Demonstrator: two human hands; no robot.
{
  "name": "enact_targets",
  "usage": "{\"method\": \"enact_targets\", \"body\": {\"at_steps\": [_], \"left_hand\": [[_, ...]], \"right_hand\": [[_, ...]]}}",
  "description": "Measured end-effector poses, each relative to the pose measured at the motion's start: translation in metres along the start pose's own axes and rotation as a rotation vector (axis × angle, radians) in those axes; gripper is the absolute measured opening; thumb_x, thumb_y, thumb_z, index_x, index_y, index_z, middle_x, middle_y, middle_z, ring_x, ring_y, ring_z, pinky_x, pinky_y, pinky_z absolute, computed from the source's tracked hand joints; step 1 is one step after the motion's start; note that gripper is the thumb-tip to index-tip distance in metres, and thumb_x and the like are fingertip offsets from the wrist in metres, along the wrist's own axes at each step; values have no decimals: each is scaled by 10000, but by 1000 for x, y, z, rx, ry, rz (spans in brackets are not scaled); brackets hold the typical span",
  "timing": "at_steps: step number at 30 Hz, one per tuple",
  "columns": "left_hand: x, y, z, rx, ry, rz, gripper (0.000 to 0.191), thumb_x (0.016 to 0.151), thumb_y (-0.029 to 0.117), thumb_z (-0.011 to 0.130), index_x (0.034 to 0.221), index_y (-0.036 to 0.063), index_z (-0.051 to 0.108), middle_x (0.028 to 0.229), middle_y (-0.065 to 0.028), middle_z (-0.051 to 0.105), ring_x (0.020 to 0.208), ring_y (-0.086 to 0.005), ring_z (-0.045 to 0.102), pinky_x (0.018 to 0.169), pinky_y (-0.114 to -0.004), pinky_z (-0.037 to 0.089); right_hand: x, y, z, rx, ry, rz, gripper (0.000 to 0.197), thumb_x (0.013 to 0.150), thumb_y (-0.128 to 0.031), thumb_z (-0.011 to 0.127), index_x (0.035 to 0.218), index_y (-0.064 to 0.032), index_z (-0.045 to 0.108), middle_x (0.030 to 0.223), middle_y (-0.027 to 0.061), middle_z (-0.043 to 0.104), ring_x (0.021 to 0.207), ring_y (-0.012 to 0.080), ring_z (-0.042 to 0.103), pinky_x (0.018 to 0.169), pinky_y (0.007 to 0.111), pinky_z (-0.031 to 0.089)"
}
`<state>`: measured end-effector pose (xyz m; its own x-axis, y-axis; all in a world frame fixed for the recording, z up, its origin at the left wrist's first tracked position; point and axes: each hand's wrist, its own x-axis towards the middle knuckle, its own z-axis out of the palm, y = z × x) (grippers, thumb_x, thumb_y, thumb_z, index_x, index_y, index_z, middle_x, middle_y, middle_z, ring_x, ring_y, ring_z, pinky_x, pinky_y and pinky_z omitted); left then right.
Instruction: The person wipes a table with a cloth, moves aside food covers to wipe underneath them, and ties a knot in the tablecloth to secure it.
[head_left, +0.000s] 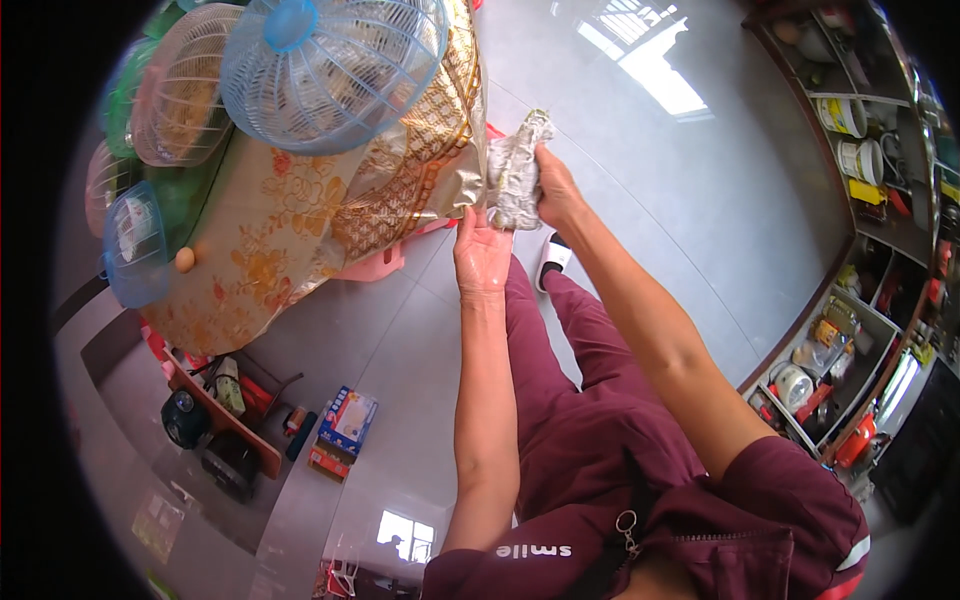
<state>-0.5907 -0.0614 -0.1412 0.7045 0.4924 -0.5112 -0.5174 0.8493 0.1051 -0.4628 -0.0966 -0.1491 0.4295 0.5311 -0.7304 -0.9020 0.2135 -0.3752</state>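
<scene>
A folded, worn grey-white cloth (517, 180) is in my right hand (557, 187), gripped along its right side beside the table corner. My left hand (484, 251) is turned palm up just below the cloth. Its thumb and fingers pinch the hanging edge of a shiny gold patterned plastic tablecloth (420, 180); the fingertips are partly hidden. The tablecloth covers a table and is creased near my hand. A blue plastic mesh food cover (337, 82) stands on it at the far side.
More mesh covers, including a pink one (184, 90) and a small blue one (135, 244), stand at the left. An egg (184, 259) lies near them. A pink plastic stool (375, 262) is under the table. Boxes (345, 424) sit at lower left; a cluttered shelf unit (847, 240) lines the right.
</scene>
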Motion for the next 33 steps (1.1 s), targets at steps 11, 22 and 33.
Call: {"method": "enact_targets", "body": {"at_steps": [11,22,33], "left_hand": [[-3,-7,2,30,68,-32,192,898,208,474,1034,112,568,1111,-17,589,1205,-155,388,934,-414,294],[12,1,2,20,53,-57,401,909,183,397,1275,21,367,1261,-95,447,1127,-209,459,971,-349,368],[-2,-11,-19,226,208,-7,354,929,268,345,1235,104,411,1267,-44,463,1165,-223,414,934,-415,351]], "right_hand": [[-38,-57,6,-736,-7,-351,296,887,-299,448,1054,-63,510,920,95,570,769,179,596,620,320,498],[-28,-7,29,-1933,-528,-1282,313,718,-143,562,1019,-55,571,1135,39,499,1021,176,439,780,333,381],[-78,-34,-45,-1662,-416,-220,170,785,-169,507,859,-41,593,837,83,542,840,200,516,801,308,373]]}}
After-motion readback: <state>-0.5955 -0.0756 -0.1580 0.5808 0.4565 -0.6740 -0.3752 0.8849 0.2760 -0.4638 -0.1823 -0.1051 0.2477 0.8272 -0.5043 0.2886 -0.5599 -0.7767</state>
